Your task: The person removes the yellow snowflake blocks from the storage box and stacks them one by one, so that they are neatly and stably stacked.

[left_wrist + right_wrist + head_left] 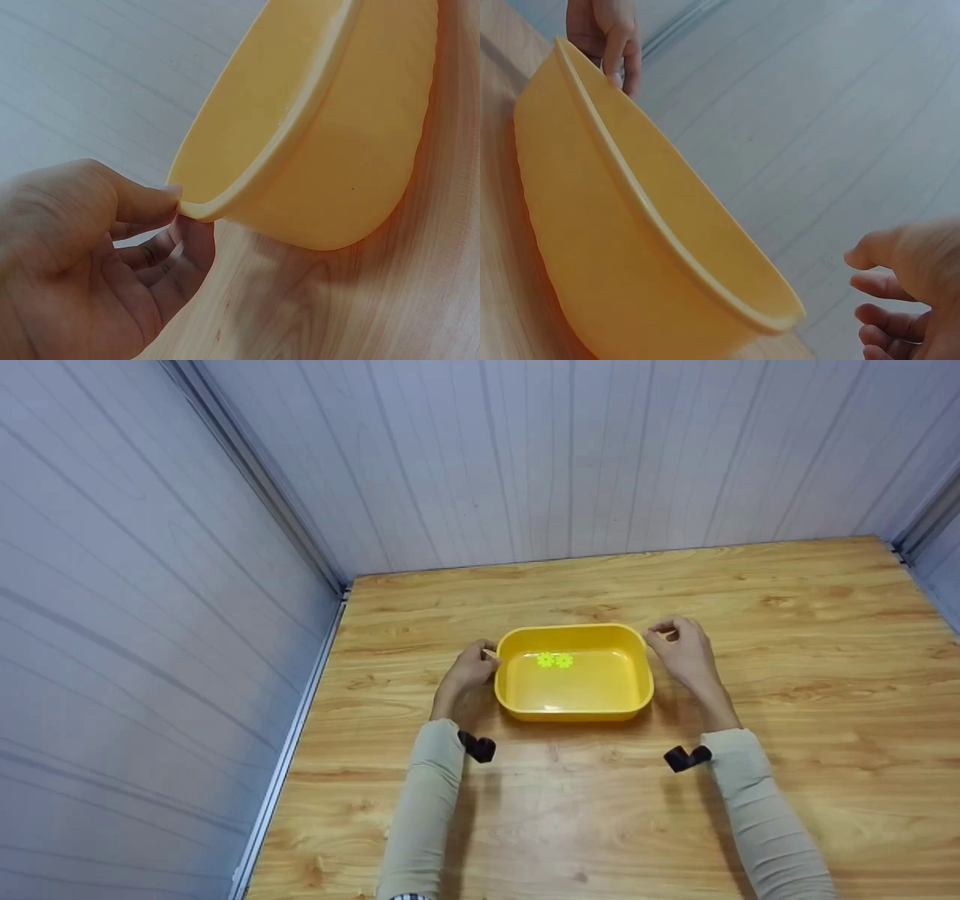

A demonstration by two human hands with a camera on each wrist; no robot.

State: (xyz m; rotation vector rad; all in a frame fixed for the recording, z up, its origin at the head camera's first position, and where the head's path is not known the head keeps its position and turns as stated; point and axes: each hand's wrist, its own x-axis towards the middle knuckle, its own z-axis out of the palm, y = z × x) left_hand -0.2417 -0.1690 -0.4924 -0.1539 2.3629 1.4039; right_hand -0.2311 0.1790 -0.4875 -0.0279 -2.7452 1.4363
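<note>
A yellow plastic basin (574, 715) with rounded corners stands on the wooden table. Inside it, side by side toward the back left, are two bright yellow-green flower shapes (555, 660). My left hand (474, 666) pinches the basin's left rim between thumb and fingers, as the left wrist view shows close up at the rim (262, 166). At the other end, my right hand (907, 289) is just off the rim, its fingers loosely bent with a gap between thumb and fingertips and nothing held.
The wood-grain table (570, 817) extends around the basin on all sides. A pale panelled wall (525, 465) rises behind it, and another panelled wall (150, 645) runs along the left edge. Black wrist mounts (480, 748) stick out inward from both sleeves.
</note>
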